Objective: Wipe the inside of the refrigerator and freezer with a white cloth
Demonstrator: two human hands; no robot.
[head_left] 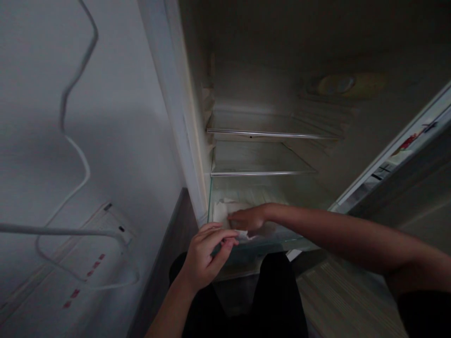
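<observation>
My right hand [248,219] reaches in from the right and presses down on a crumpled white tissue [221,212] on the lowest glass shelf [289,234] in view. Its fingers are bent and slightly blurred. In front of it, my left hand [210,249] hovers at the shelf's front left edge, thumb and fingertips drawn together. A small white scrap shows right beside those fingertips; whether they grip it is not clear. Both hands are close together, the left one partly covering the tissue.
Two more glass shelves [264,173] with shiny front edges sit higher in the dim, fridge-like cabinet. A yellow object [366,86] is on its right side. A white cord [84,159] hangs along the left wall, above a white box with red marks [95,265]. My knees [276,281] are below the shelf.
</observation>
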